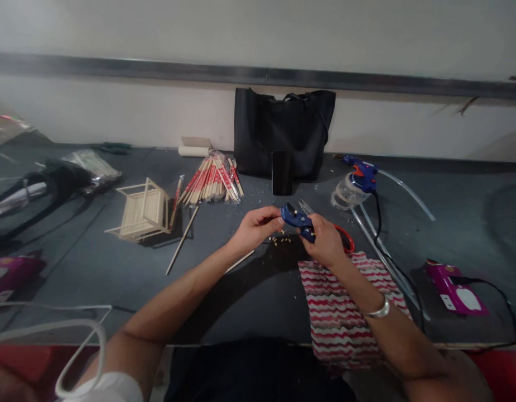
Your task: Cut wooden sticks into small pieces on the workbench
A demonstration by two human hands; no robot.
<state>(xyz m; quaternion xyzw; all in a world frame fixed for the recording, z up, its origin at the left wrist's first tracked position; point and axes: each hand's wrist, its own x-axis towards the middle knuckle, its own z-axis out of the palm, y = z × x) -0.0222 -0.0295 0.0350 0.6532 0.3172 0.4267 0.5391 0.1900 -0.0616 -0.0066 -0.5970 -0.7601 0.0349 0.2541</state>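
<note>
My right hand (324, 241) is closed round a blue cutter (297, 218) with metal blades, held above the dark table (115, 268). My left hand (258, 226) pinches a thin wooden stick (240, 261) at the cutter's jaws; the stick runs down and left under my wrist. Small cut wood bits (280, 240) lie on the table just below both hands. A red-handled tool (346, 240) lies partly hidden behind my right hand.
A stick-built frame (143, 211) stands at the left, with wrapped chopsticks (211, 180) behind it. A black bag (283, 131) and phone (281, 172) are at the back. A blue glue gun (362, 173), clear glue sticks (383, 251), striped cloth (345, 307) and pink box (454, 287) lie right.
</note>
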